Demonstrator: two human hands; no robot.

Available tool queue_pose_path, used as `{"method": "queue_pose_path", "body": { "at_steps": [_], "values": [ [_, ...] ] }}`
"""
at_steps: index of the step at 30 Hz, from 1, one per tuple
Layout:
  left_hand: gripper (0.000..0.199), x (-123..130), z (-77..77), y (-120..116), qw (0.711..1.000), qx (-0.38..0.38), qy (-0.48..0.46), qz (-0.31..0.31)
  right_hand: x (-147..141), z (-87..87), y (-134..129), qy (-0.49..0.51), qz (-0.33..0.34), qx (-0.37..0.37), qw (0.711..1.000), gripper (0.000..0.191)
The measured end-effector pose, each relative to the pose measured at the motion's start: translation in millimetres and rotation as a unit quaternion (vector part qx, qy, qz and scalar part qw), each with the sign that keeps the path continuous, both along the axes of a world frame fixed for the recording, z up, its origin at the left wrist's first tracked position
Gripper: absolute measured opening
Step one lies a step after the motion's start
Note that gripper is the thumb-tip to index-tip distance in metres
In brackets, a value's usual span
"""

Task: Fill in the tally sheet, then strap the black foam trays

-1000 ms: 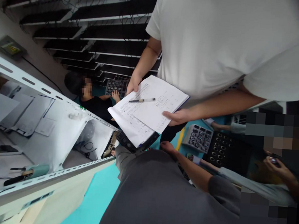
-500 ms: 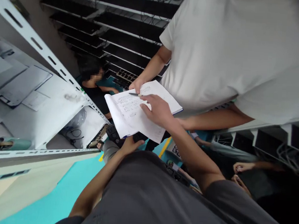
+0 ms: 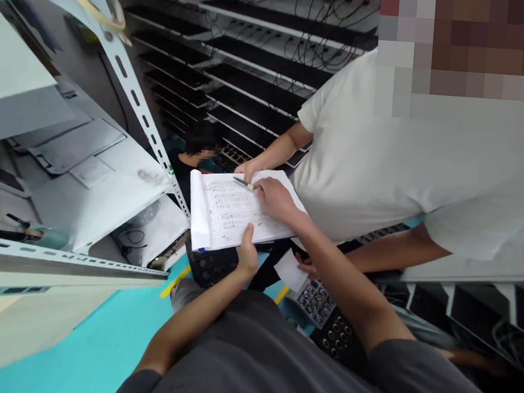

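Observation:
A clipboard with handwritten sheets (image 3: pixel 225 215) is held out flat in front of me, its upper pages curled over at the left end. My left hand (image 3: pixel 248 254) grips its near edge, thumb on the paper and fingers hidden beneath. Over the right half of the page, my right hand (image 3: pixel 278 200) is closed around a pen (image 3: pixel 241 182), whose dark end points left above the writing. A co-worker's hand (image 3: pixel 249 169) grasps the far edge. That person's other hand (image 3: pixel 304 264) holds a loose white sheet (image 3: pixel 290 270) below my right forearm.
A white metal shelf (image 3: pixel 134 92) with papers stands at left. Dark racks (image 3: pixel 263 53) with cables line the back. The person in a white T-shirt (image 3: pixel 373 144) stands close at right; another person (image 3: pixel 198 141) is lower behind. Trays of round parts (image 3: pixel 317 302) lie below my right arm.
My left hand has come up from below and taken hold of the clipboard's near edge. The co-worker's hand has drawn the loose sheet off the pages and down. My view has shifted.

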State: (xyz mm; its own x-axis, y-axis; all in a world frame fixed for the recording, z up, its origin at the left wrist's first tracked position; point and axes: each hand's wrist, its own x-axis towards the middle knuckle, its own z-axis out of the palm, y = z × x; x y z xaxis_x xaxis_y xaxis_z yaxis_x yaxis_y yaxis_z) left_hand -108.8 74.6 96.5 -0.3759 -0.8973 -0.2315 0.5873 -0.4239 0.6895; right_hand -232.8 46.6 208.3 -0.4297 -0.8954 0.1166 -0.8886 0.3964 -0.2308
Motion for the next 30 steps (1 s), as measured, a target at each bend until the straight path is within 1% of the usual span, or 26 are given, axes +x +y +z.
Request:
{"method": "queue_pose_path", "body": {
  "at_steps": [2,4,7,9,11,14,18,20,22,24,25,26,28,30],
  "values": [
    [0.054,15,7.2,-12,0.999,0.014,0.029,0.032,5,1.6,2,-0.032,0.010,-0.010,0.999,0.030],
    [0.053,40,11.6,-28,0.997,0.025,0.053,0.042,13,3.9,7,-0.074,0.022,-0.018,0.997,0.024],
    [0.057,89,13.6,-56,0.997,0.067,0.039,0.007,32,6.2,17,-0.142,0.045,-0.037,0.988,0.020],
    [0.059,123,12.9,-75,0.996,0.081,0.009,-0.024,50,5.8,21,-0.207,0.059,-0.073,0.974,0.021],
    [0.057,155,11.8,-95,0.996,0.066,-0.017,-0.064,69,4.0,23,-0.285,0.069,-0.129,0.947,0.024],
    [0.051,195,10.1,-131,0.990,0.035,-0.030,-0.134,100,-0.4,21,-0.383,0.068,-0.218,0.895,0.030],
    [0.043,233,3.7,-181,0.975,0.019,-0.008,-0.222,144,-9.5,21,-0.445,0.064,-0.321,0.834,0.017],
    [0.042,248,-3.4,-196,0.961,0.031,0.005,-0.274,167,-15.1,25,-0.458,0.078,-0.348,0.814,0.021],
    [0.042,261,-12.5,-199,0.950,0.045,0.015,-0.310,188,-20.9,31,-0.460,0.095,-0.360,0.806,0.033],
    [0.042,273,-21.3,-194,0.949,0.049,0.023,-0.309,206,-26.8,38,-0.456,0.104,-0.377,0.799,0.042],
    [0.042,279,-24.8,-190,0.952,0.047,0.025,-0.300,214,-29.8,40,-0.448,0.102,-0.392,0.797,0.042],
    [0.043,285,-27.5,-185,0.956,0.047,0.025,-0.290,221,-32.6,42,-0.434,0.094,-0.407,0.798,0.039],
    [0.044,297,-30.6,-174,0.959,0.050,0.023,-0.279,231,-37.7,44,-0.390,0.068,-0.432,0.810,0.035],
    [0.045,310,-32.0,-163,0.957,0.055,0.018,-0.284,239,-41.7,44,-0.350,0.041,-0.444,0.824,0.039]
  ]
}}
